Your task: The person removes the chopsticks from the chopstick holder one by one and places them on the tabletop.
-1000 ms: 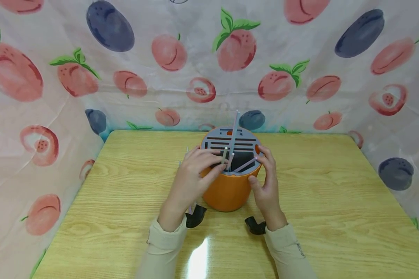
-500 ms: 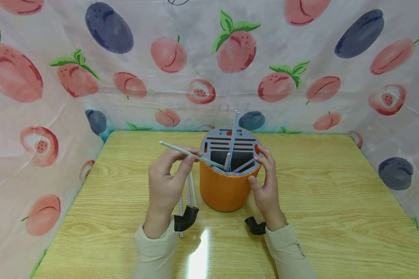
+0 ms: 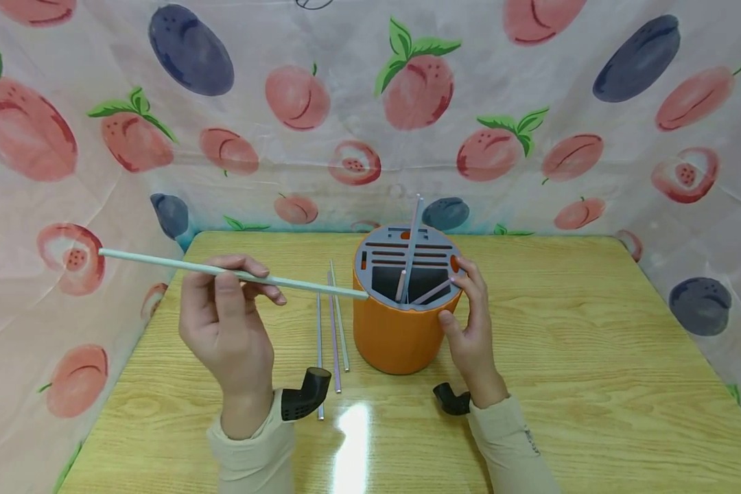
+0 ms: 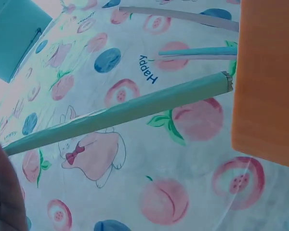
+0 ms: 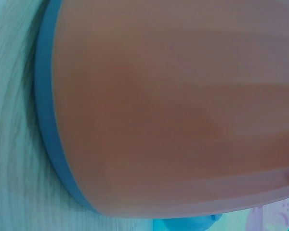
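Observation:
My left hand [image 3: 234, 322] pinches a long thin pale green stick [image 3: 179, 263] between thumb and fingers. The stick lies nearly level, its right end at the left rim of an orange round holder [image 3: 398, 339] with a grey slotted top. In the left wrist view, the green stick [image 4: 125, 111] has a rough, squared end close to the orange wall [image 4: 265, 86]. My right hand [image 3: 474, 329] holds the holder's right side, fingers at the rim and thumb on the front wall. Several pink and bluish sticks [image 3: 412, 240] stand or lean in the holder's large dark opening.
On the wooden table [image 3: 593, 357], a bluish stick [image 3: 319, 350], a purple stick [image 3: 334, 336] and a pale green stick [image 3: 342, 329] lie left of the holder. A fruit-print cloth [image 3: 222, 199] hangs behind. Black wrist cameras [image 3: 309, 394] jut from both sleeves.
My left hand has drawn the pale green stick up out of the holder's opening and moved left with it, tipping it from upright to nearly level. My right hand has stayed put.

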Tool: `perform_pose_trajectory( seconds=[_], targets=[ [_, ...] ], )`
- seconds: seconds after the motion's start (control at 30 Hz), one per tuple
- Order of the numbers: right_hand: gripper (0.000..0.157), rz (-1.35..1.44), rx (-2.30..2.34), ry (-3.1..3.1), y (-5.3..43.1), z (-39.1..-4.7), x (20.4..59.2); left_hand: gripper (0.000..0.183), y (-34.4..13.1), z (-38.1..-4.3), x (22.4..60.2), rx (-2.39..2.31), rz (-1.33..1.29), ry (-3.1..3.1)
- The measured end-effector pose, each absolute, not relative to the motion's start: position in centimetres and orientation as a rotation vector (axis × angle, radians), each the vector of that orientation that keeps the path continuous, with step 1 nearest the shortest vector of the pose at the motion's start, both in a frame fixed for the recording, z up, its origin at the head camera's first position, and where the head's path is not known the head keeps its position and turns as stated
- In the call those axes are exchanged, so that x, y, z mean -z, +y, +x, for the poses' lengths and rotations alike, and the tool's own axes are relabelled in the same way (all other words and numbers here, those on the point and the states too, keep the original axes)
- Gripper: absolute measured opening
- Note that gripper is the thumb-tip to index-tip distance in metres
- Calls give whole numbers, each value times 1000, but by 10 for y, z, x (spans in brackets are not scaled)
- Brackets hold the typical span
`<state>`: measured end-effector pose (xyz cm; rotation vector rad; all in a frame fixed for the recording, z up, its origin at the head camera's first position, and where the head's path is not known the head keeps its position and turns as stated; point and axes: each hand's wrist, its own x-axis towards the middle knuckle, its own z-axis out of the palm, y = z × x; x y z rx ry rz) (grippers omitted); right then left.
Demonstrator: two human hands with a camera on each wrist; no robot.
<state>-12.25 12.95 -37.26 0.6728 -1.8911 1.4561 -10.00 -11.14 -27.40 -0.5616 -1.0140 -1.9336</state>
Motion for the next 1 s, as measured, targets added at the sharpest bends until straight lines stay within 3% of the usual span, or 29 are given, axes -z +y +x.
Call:
perform_pose_trajectory(
  seconds=[0.53,1.0],
  targets=[
    [59,685,-1463,-1886,131,-120,373,22,-124,-123,300,1942,-347,-1592],
    [58,693,-1452,-1882,133,-117,374,29,-129,-164,364,1808,-21,-2173]
  ],
)
